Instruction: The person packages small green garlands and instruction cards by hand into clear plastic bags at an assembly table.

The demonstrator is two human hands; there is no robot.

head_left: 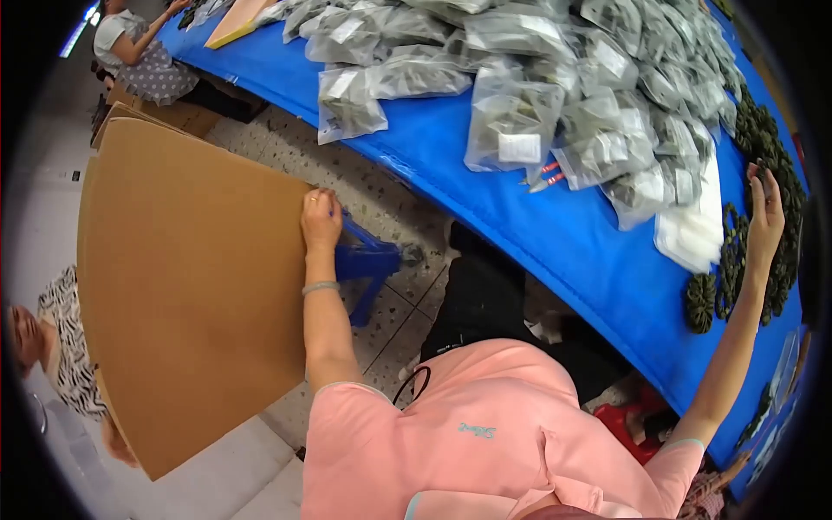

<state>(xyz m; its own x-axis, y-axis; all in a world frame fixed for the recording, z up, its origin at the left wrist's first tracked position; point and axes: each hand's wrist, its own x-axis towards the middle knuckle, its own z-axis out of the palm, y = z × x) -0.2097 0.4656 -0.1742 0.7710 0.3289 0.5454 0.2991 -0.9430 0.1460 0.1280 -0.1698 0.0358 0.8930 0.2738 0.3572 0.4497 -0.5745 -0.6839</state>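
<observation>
My left hand (321,217) is closed on the right edge of a large brown cardboard sheet (199,277), beside a blue plastic stool (368,260). On the far right, my right hand (766,208) is raised at the dark green coiled cords (758,130) on the blue table (555,251). Its fingers are extended and nothing shows between them. Clear plastic bags with dark contents (516,121) are heaped over the table's far part. White flat bags (693,230) lie between the heap and the cords.
Red-handled snips (546,179) lie at the heap's near edge. A person (74,347) in a patterned top is behind the cardboard's left edge. Another person (143,61) is at the table's far left end. A red object (628,429) is under the table.
</observation>
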